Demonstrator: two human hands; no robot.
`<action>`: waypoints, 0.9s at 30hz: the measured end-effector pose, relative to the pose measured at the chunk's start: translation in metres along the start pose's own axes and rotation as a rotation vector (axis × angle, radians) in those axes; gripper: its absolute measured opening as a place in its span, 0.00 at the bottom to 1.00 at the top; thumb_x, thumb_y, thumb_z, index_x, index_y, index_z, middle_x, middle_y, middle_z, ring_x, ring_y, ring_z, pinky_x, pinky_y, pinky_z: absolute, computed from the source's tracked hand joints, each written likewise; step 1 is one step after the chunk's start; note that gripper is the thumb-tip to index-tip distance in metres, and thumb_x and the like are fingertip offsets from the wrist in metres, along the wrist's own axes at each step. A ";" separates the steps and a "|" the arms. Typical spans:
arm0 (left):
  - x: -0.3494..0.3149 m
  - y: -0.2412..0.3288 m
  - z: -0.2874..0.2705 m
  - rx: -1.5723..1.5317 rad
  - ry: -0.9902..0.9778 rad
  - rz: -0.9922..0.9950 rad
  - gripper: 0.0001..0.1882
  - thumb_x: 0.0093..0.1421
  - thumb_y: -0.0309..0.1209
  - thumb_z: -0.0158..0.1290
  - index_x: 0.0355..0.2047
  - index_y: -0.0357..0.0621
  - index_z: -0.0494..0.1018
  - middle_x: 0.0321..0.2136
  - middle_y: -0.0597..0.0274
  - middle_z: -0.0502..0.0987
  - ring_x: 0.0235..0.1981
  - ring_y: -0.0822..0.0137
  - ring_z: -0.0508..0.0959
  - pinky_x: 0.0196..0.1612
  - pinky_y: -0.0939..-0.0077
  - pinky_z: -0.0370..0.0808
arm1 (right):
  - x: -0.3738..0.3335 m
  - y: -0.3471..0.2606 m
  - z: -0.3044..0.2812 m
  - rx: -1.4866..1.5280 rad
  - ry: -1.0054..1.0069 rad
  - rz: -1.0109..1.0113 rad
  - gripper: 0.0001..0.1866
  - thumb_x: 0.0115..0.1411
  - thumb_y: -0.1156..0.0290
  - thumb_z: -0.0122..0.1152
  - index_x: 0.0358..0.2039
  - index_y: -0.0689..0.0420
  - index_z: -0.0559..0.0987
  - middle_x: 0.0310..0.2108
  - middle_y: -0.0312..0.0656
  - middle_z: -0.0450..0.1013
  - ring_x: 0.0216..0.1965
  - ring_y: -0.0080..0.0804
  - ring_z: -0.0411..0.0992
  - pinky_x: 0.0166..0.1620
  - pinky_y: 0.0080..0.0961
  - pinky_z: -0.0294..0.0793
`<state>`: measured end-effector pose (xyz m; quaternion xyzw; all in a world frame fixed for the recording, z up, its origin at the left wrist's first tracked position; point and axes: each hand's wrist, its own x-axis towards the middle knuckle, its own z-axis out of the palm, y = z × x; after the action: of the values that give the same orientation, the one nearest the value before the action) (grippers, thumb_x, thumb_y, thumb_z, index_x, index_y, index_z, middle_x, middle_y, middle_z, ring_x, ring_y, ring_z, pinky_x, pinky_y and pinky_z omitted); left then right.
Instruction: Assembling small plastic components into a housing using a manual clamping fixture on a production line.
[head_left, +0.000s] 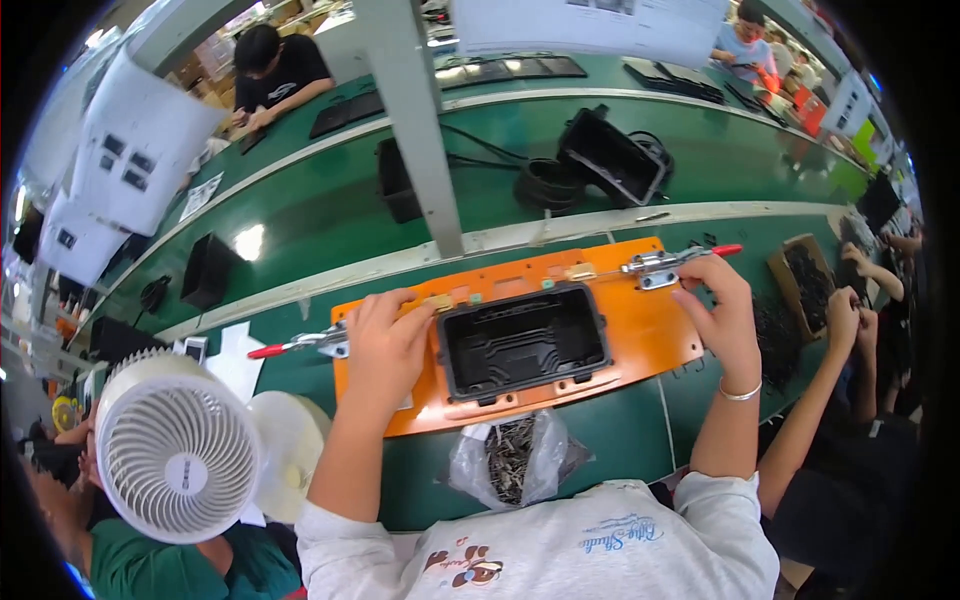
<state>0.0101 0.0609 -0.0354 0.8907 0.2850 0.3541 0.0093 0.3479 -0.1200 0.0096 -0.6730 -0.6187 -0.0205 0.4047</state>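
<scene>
On the orange rectangular jig plate (pixel 640 335) at the green tabletop's (pixel 620 430) near edge, a black plastic tray housing (pixel 522 340) sits. Both hands (pixel 385 345) (pixel 720 310) grip red-tipped metal toggle clamps (pixel 305 343) (pixel 670 264); snapping these could pinch fingers or shift it.

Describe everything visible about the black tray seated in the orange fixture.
The black tray is a rectangular, open-topped shell that looks like moulded plastic, with ribbed inner walls, a raised rim and small tabs along its near edge. It lies flat, slightly tilted in the picture, in the middle of the orange fixture plate. The left hand rests at its left edge; the right hand is apart.
</scene>
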 end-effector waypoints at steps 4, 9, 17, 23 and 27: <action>0.000 0.011 -0.006 0.078 -0.033 -0.032 0.15 0.50 0.22 0.57 0.40 0.43 0.76 0.41 0.54 0.74 0.41 0.56 0.73 0.46 0.62 0.66 | -0.045 0.058 -0.024 -0.086 0.193 0.517 0.13 0.45 0.78 0.67 0.32 0.64 0.76 0.26 0.44 0.72 0.25 0.35 0.70 0.33 0.25 0.71; 0.000 0.021 -0.007 0.020 0.010 -0.066 0.13 0.50 0.20 0.56 0.38 0.39 0.74 0.41 0.52 0.73 0.45 0.54 0.72 0.50 0.63 0.65 | -0.079 0.079 -0.026 -0.522 -0.149 0.743 0.30 0.39 0.60 0.75 0.43 0.57 0.77 0.36 0.48 0.71 0.38 0.45 0.74 0.41 0.35 0.74; -0.007 0.009 -0.004 -0.071 0.036 -0.140 0.10 0.51 0.22 0.56 0.36 0.39 0.75 0.42 0.51 0.72 0.44 0.53 0.71 0.48 0.63 0.66 | -0.075 0.104 0.008 -0.599 -0.061 0.770 0.26 0.50 0.59 0.67 0.49 0.53 0.73 0.43 0.50 0.65 0.40 0.51 0.73 0.43 0.38 0.75; -0.008 0.008 -0.003 -0.101 0.065 -0.146 0.09 0.52 0.21 0.56 0.35 0.38 0.75 0.42 0.50 0.72 0.44 0.53 0.71 0.47 0.63 0.67 | -0.075 0.124 0.014 -0.512 -0.060 0.633 0.13 0.52 0.69 0.64 0.38 0.55 0.76 0.36 0.48 0.69 0.37 0.49 0.73 0.41 0.39 0.74; -0.008 0.002 -0.001 -0.085 0.091 -0.125 0.07 0.51 0.21 0.56 0.33 0.37 0.74 0.39 0.51 0.73 0.42 0.53 0.71 0.45 0.64 0.67 | -0.080 0.135 0.014 -0.425 0.057 0.505 0.12 0.51 0.73 0.64 0.37 0.57 0.77 0.33 0.47 0.70 0.36 0.47 0.73 0.40 0.37 0.73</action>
<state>0.0064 0.0547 -0.0391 0.8531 0.3248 0.4045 0.0562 0.4370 -0.1654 -0.1119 -0.8738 -0.4026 -0.0671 0.2644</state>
